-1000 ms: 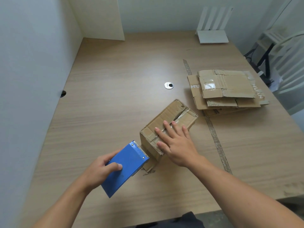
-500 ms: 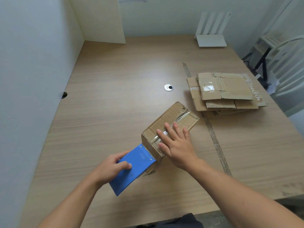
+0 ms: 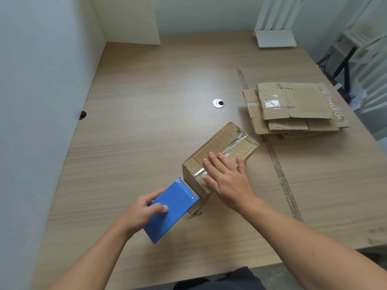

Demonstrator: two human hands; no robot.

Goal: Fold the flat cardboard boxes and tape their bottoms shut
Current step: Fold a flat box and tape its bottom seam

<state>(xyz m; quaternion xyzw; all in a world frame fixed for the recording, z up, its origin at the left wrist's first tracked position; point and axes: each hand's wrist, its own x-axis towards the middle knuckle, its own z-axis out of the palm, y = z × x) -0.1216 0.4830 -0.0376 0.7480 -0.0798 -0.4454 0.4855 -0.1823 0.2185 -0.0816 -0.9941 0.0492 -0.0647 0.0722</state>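
A folded box (image 3: 219, 155) lies on its side near the middle of the table (image 3: 146, 122), its taped bottom seam facing up. The right hand (image 3: 227, 178) lies flat and open on that seam, fingers spread over the clear tape (image 3: 234, 146), holding nothing, only pressing down. The left hand (image 3: 142, 212) is closed around a blue dispenser (image 3: 170, 208), thumb on its top face, and the toothed edge sits against the box's near end, where the tape wraps over the corner. This looks like the cutting step: the strip is laid and the teeth are placed to tear it.

The box should be light and hollow. Its walls are thin, creased, worn cardboard that will buckle under a hard push, so the flat palm over the seam is a good hold, spreading the load across both flaps. To lift it, a grip across the two long sides near the folds would be stiffest. The tape is slick on top and sticky beneath, and will wrinkle if pulled askew. The dispenser is rigid, and its teeth are sharp, so fingers belong behind them.

A stack (image 3: 293, 109) of flat boxes lies well apart to the right, near the table's far right side, so more remain to fold
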